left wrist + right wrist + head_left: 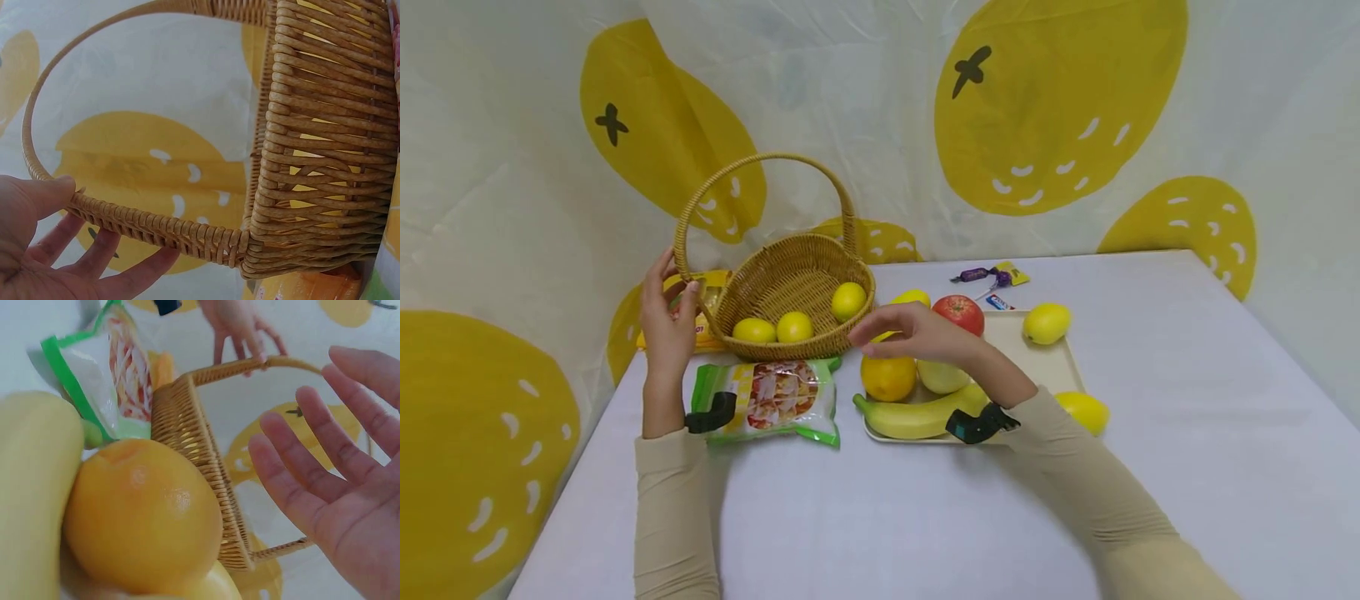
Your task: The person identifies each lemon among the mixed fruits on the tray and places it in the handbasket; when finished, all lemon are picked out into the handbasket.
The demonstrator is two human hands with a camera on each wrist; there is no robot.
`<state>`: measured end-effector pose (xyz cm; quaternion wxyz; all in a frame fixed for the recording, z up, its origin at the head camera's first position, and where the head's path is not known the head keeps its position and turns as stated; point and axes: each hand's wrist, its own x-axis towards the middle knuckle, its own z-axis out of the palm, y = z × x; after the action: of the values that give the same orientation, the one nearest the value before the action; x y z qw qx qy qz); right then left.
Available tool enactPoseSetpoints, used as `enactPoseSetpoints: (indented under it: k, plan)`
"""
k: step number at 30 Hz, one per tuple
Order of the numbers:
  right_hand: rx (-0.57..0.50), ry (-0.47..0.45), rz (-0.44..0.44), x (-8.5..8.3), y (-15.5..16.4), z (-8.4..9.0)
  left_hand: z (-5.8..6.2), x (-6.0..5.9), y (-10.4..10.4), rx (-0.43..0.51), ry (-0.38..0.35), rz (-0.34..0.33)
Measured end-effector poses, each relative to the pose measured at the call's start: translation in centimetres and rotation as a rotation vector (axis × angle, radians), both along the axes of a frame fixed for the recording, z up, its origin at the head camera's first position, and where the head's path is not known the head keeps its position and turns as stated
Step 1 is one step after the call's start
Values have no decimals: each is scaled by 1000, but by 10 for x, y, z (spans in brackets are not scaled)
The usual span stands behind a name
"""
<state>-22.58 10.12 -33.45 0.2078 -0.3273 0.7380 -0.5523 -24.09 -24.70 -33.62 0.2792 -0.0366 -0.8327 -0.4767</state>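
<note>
My left hand holds the lower left part of the wicker basket's handle, thumb on one side and fingers spread on the other. The basket holds three lemons. My right hand hovers open and empty, palm facing the basket, just above an orange on the cream tray. In the right wrist view the orange lies next to the basket wall.
The tray also carries a banana, a red apple, a pale fruit and lemons. Another lemon lies off its right edge. A green snack bag sits before the basket, wrapped candies behind the tray.
</note>
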Motion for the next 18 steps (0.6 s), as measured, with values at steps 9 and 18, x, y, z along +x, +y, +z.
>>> enactPoseSetpoints:
  k: [9,18]
  plan:
    - [-164,78,174,36,51,-3,-1,3,-1,28,12,4]
    - [-112,101,140,47,132,-18,0,0,0,-5,16,6]
